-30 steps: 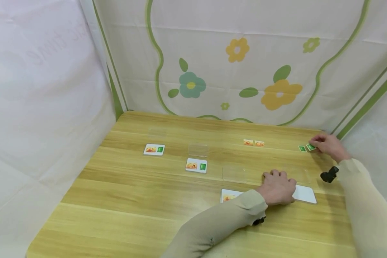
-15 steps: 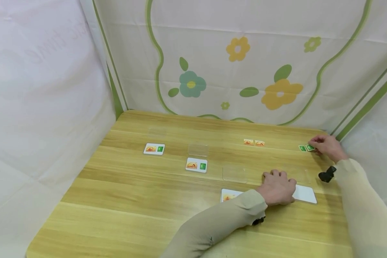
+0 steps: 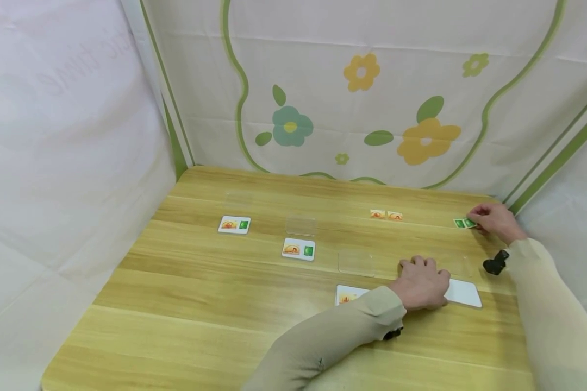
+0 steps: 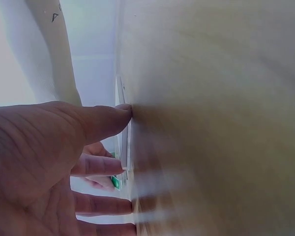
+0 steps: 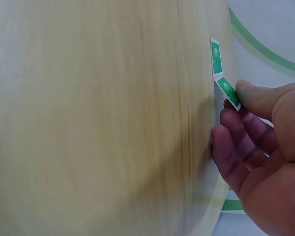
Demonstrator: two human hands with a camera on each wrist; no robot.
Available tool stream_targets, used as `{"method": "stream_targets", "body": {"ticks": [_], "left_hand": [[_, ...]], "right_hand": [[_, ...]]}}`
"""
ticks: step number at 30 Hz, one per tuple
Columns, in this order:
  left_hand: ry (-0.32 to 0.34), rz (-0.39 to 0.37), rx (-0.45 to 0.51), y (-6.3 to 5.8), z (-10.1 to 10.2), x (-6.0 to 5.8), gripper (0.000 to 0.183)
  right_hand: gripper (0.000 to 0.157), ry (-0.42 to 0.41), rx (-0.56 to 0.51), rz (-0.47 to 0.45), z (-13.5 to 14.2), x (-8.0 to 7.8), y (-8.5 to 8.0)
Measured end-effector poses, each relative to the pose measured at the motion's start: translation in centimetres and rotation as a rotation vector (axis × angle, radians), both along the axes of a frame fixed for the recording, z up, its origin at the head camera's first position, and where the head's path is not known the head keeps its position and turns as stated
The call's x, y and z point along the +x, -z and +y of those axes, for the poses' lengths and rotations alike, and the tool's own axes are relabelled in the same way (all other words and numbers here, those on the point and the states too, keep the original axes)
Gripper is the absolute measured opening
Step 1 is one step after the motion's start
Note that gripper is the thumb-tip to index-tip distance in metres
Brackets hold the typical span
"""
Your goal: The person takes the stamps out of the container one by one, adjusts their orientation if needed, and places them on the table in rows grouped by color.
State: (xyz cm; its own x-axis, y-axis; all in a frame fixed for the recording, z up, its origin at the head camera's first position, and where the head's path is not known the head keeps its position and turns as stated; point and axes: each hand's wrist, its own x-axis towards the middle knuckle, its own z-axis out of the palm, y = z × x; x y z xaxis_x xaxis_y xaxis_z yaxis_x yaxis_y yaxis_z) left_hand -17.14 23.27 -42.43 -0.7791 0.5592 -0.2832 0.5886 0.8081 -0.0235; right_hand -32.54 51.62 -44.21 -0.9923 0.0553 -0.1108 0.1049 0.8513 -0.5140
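Note:
My right hand [image 3: 496, 221], at the table's far right, pinches a small green stamp [image 5: 228, 92] by its edge between thumb and fingertips. The held stamp is tilted up, with one end right at a second green stamp [image 5: 216, 57] lying on the table. My left hand [image 3: 420, 283] rests with fingertips and thumb on the table, spread at the left end of a white card [image 3: 463, 293]. That end of the card is hidden under the hand. Left of it lies a card with an orange picture [image 3: 349, 296], partly covered by my left sleeve.
Two orange stamps [image 3: 378, 214] lie at the back. Two white cards, one farther left [image 3: 234, 225] and one nearer [image 3: 298, 249], each bear an orange and a green stamp. Clear plastic sheets [image 3: 355, 264] lie behind the cards. A flowered cloth [image 3: 323, 98] stands behind the table.
My right hand has moved slightly left, bringing the pinched green stamp up against the other green one. The left hand has stayed in place.

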Motion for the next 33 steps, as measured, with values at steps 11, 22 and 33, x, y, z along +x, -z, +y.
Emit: {"method": "stream_targets", "body": {"ticks": [11, 22, 33], "left_hand": [[0.005, 0.001, 0.000, 0.21, 0.16, -0.19, 0.052], [0.003, -0.001, -0.003, 0.03, 0.02, -0.10, 0.051], [0.010, 0.004, -0.011, 0.30, 0.22, -0.11, 0.050]], "right_hand": [[0.044, 0.018, -0.010, -0.010, -0.17, -0.23, 0.14], [0.044, -0.004, 0.015, -0.021, 0.03, -0.27, 0.14], [0.043, -0.050, 0.073, -0.002, 0.08, 0.00, 0.04]]}}
